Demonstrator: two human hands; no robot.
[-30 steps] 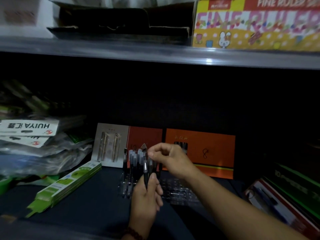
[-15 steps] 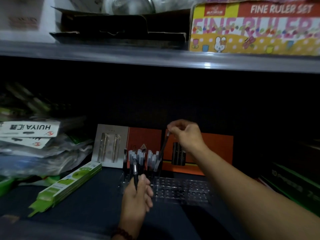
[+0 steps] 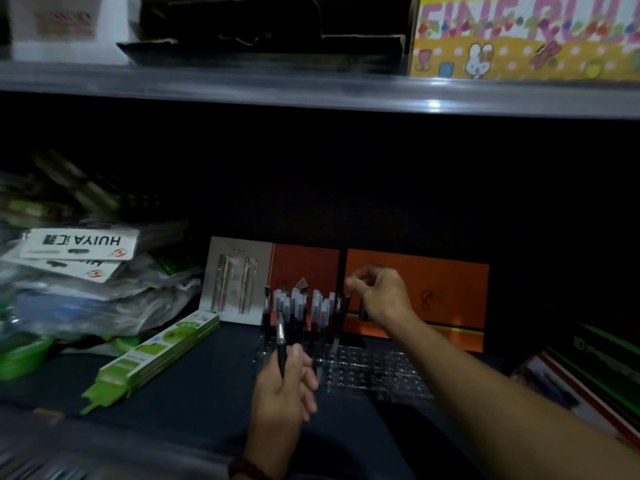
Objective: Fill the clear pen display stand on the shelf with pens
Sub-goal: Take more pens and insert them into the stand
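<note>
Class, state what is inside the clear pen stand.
Capped pens stand upright in the left part of the clear stand; the holes to the right hold none. The left hand covers its front left corner, hiding those holes.

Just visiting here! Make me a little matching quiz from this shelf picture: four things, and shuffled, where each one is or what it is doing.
1 left hand
2 right hand
3 rabbit box
4 green packs

A on the upper shelf
B lying left of the clear stand
C pinching the top of a slanted pen
D gripping an upright pen in front of the stand

Pairs: 1-D, 2-C, 3-A, 4-B
</note>
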